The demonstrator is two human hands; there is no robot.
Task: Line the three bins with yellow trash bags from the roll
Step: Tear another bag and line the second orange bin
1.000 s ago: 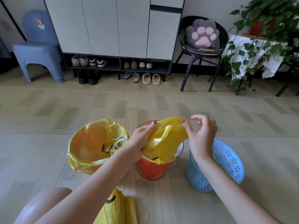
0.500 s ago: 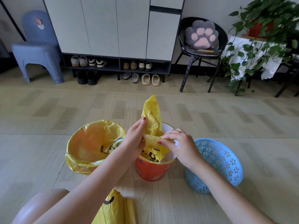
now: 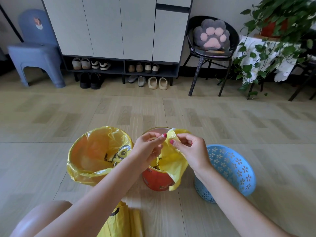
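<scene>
Head view, centre frame: left hand (image 3: 148,149) and right hand (image 3: 191,151) pinch top edge of yellow bag (image 3: 171,161), thumbs against forefingers, likely rubbing thin film layers apart to find mouth. Bag hangs crinkled over round orange bin (image 3: 157,180). Left bin (image 3: 95,171) already lined, glossy plastic folded over rim. Blue perforated basket (image 3: 236,170), right, unlined. Folded bag supply (image 3: 119,223) at bottom edge.

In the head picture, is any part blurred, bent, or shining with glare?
Head view: the plant at top right is smeared; the cabinet edges lean from the wide lens; the knee and the lined bin's bag carry bright shine; both hands look sharp.
</scene>
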